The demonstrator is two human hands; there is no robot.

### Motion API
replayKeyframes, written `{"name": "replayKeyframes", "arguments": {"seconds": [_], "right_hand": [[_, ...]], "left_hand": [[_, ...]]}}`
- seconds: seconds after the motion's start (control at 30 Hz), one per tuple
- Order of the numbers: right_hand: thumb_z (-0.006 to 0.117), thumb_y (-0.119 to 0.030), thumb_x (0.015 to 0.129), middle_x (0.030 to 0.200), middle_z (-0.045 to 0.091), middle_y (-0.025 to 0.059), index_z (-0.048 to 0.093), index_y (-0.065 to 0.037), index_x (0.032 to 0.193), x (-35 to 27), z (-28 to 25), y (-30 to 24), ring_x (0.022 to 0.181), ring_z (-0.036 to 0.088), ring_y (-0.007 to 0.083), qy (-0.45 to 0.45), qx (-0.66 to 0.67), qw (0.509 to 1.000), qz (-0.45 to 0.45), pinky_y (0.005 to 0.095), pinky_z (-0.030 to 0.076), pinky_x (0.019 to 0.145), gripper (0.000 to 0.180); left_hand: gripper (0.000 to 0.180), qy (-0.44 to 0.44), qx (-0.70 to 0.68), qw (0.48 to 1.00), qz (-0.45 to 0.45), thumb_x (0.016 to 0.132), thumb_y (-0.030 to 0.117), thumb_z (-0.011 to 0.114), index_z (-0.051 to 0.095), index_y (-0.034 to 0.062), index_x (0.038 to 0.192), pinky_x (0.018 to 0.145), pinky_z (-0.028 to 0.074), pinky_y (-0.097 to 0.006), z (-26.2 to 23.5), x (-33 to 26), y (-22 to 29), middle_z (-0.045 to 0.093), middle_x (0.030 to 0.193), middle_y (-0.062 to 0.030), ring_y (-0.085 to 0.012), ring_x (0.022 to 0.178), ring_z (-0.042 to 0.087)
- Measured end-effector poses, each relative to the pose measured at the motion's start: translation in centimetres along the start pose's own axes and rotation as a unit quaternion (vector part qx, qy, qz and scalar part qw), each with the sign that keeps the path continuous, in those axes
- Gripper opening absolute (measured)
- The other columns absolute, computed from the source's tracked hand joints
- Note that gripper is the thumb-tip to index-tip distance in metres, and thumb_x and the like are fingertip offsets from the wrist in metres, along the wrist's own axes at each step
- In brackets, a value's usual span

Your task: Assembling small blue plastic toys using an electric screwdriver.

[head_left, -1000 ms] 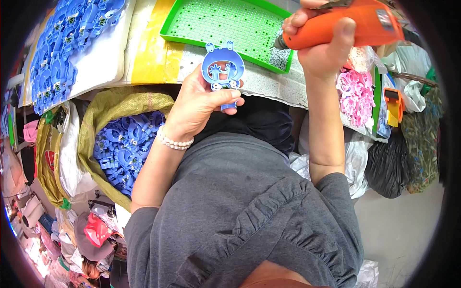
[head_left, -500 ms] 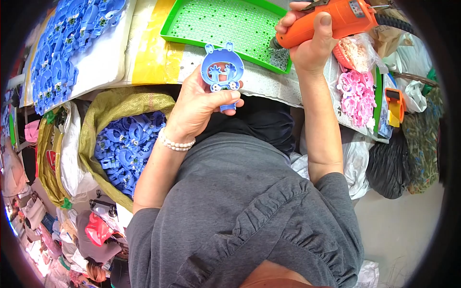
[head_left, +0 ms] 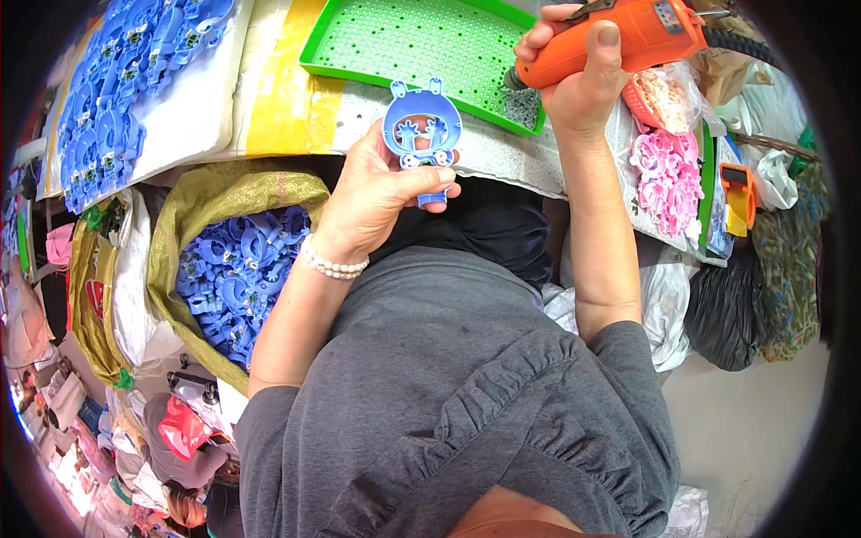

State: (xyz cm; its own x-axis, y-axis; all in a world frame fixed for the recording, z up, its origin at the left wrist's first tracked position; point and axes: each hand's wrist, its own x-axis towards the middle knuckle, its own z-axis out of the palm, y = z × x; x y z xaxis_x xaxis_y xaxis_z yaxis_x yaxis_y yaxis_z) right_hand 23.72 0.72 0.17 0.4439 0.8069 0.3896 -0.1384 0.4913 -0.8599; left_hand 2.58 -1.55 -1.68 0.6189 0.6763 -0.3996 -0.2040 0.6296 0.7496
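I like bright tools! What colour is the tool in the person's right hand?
Orange, seen in the head view: the power screwdriver in the right hand.

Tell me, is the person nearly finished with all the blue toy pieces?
Not nearly. Blue pieces already lie in rows on the white board. The left hand holds one blue piece, and the right hand grips an orange power screwdriver. A sack of blue pieces still waits.

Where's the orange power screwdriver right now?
Head view, top right: the orange power screwdriver is gripped in the right hand, its tip over the near right corner of the green perforated tray, just right of the blue plastic part.
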Motion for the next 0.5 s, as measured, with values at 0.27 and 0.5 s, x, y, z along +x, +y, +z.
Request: {"name": "replayKeyframes", "arguments": {"seconds": [0.27, 0.5], "right_hand": [[0.058, -0.052, 0.087, 0.068, 0.056, 0.0070, 0.053, -0.002, 0.100, 0.1, 0.1, -0.6, 0.053, 0.055, 0.0155, 0.002, -0.002, 1.000, 0.004, 0.0262, 0.047, 0.050, 0.052], [0.051, -0.060, 0.086, 0.068, 0.056, 0.0086, 0.053, -0.001, 0.101, 1.1, 1.1, 0.7, 0.054, 0.054, 0.0195, -0.148, 0.534, 0.832, -0.016, 0.0303, 0.047, 0.052, 0.061]], "left_hand": [[0.044, -0.001, 0.000, 1.000, -0.004, 0.075, -0.002, 0.070, 0.049, 0.0046, 0.114, 0.056, 0.056, -0.028, -0.1, -0.1, 0.0, 0.064, 0.094, -0.0085, -0.0186, 0.072, 0.067], [0.045, -0.009, -0.009, 1.000, 0.014, 0.075, -0.005, 0.069, 0.048, 0.0020, 0.114, 0.058, 0.057, -0.030, 0.0, 0.3, -0.5, 0.063, 0.094, -0.0097, -0.0199, 0.073, 0.067]]}}
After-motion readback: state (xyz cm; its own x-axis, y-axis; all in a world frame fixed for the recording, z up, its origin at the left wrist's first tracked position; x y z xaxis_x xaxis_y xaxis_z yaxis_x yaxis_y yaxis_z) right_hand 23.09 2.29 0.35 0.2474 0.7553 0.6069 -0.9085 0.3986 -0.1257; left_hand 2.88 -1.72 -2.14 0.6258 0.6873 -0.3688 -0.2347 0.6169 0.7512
